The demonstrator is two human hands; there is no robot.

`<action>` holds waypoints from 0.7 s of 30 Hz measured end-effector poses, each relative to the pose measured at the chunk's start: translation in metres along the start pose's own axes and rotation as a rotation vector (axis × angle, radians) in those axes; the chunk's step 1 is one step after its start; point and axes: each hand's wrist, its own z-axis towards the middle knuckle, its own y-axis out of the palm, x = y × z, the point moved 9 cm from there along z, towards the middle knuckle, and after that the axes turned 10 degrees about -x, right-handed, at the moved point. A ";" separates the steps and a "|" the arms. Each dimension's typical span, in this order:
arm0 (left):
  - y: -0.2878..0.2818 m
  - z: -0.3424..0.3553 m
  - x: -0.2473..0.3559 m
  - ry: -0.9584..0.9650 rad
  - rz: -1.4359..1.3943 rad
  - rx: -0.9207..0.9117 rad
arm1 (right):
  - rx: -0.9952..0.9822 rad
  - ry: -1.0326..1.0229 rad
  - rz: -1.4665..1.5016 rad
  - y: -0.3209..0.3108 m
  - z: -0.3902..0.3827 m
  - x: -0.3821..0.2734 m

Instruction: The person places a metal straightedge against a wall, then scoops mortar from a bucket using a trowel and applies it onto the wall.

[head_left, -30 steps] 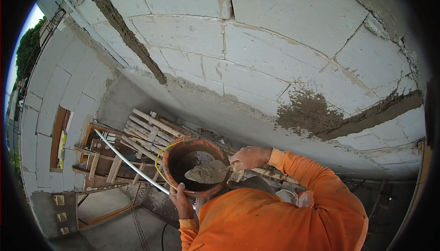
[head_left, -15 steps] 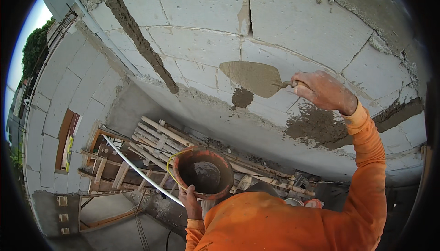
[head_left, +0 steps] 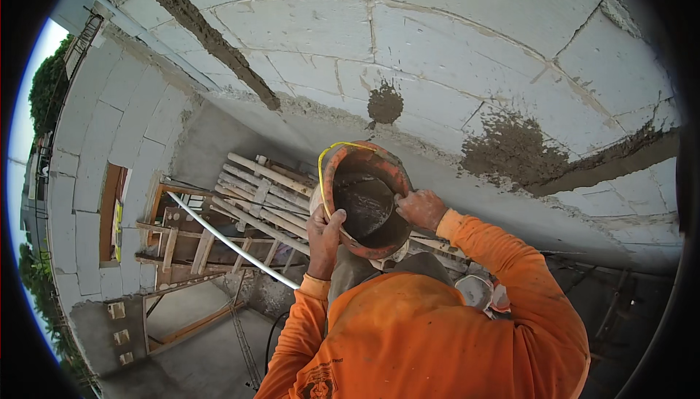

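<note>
An orange-red bucket (head_left: 390,162) with a yellow handle (head_left: 321,173) is in front of my body, its mouth facing up. Wet grey mortar (head_left: 361,206) lies inside it. My left hand (head_left: 326,239) grips the near left side of the rim, thumb over the edge. At the right side of the rim, my right hand (head_left: 421,209) is closed around the trowel's handle. The blade is down in the bucket and hard to make out against the mortar. Beyond the bucket stands the block wall (head_left: 299,27), with a round mortar patch (head_left: 385,102) and a wider splattered one (head_left: 510,147).
A mortar-filled groove (head_left: 211,34) slants down the wall at left, and another (head_left: 620,166) runs at right. Below are stacked wooden poles (head_left: 262,188), a white pipe (head_left: 226,239) and a timber frame (head_left: 175,246). A white container (head_left: 475,291) sits beside my right side.
My right hand has come down from the wall to the bucket, taking the trowel with it. The bucket has moved up and right in view with my left hand.
</note>
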 end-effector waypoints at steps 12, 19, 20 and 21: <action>-0.001 -0.027 -0.017 -0.103 -0.180 -0.050 | -0.182 -0.136 0.533 0.024 -0.041 0.011; -0.062 -0.052 -0.027 -0.103 -0.156 0.161 | -0.223 -0.261 0.376 -0.017 -0.012 -0.022; -0.074 -0.057 -0.029 -0.109 -0.163 0.197 | -0.148 -0.294 0.386 -0.034 -0.015 -0.021; -0.083 -0.060 -0.026 -0.049 -0.172 0.214 | -0.298 -0.306 0.532 -0.031 -0.019 -0.020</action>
